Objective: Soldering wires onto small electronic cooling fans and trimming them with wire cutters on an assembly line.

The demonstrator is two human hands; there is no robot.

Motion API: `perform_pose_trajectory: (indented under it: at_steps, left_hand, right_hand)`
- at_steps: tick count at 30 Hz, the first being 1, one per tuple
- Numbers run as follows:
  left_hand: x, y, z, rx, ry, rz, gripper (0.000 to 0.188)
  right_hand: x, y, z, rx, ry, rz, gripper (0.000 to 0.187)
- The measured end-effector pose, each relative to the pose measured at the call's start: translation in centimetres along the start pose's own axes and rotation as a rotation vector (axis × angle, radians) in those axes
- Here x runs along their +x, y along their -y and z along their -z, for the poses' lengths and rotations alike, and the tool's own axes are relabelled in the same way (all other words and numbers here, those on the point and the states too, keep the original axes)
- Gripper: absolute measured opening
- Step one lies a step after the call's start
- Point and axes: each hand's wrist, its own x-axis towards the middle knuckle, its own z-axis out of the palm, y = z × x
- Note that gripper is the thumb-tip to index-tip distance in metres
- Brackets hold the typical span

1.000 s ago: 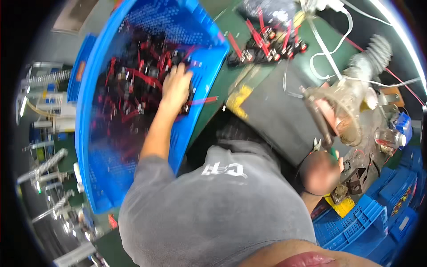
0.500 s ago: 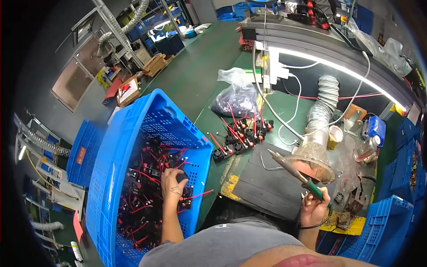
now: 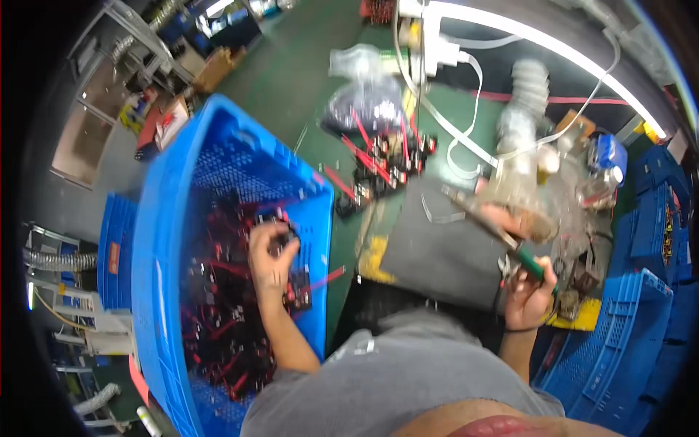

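Observation:
My left hand (image 3: 266,255) is inside a blue plastic crate (image 3: 164,291), its fingers curled round a small black fan (image 3: 289,240). Around and below it lie many more black fans with red wires (image 3: 226,328), heaped and blurred. Another fan (image 3: 298,288) with a red wire sits by the crate's right wall, close to my wrist. My right hand (image 3: 529,295) grips a soldering iron (image 3: 528,264) by its green handle. The iron slants up and left, its metal tip above the dark mat (image 3: 437,247).
A group of fans with red wires (image 3: 382,164) stands on the green bench beside a clear bag of dark parts (image 3: 364,105). A flexible duct with a hood (image 3: 520,200) is behind the iron. Blue crates (image 3: 611,335) stand at the right; a bright lamp (image 3: 546,54) crosses above.
The view has shifted and blurred. My left hand has turned, with thumb and fingers now round a fan. The soldering iron stays in my right hand, similarly tilted.

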Motion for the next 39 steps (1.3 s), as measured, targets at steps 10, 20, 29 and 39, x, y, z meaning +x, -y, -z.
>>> perform_pose_trajectory:
  at_steps: [10, 20, 29, 39]
  left_hand:
    - [0.0, -0.1, -1.0, 0.032, -0.154, -0.033, 0.036]
    - [-1.8, -3.4, -5.2, 0.040, 0.008, -0.295, 0.039]
    - [-2.5, -8.1, -9.6, -0.013, 0.305, -0.622, 0.019]
    - [-7.3, -17.3, -16.8, -0.181, 0.606, -1.222, 0.017]
  right_hand:
    - [0.5, 1.6, 1.4, -0.015, 0.147, -0.073, 0.029]
    - [1.0, 1.7, 0.7, -0.033, 0.188, -0.109, 0.037]
    - [0.2, 2.5, 0.6, 0.025, 0.098, -0.047, 0.025]
    - [-1.9, 7.2, 4.0, 0.114, 0.147, 0.131, 0.030]
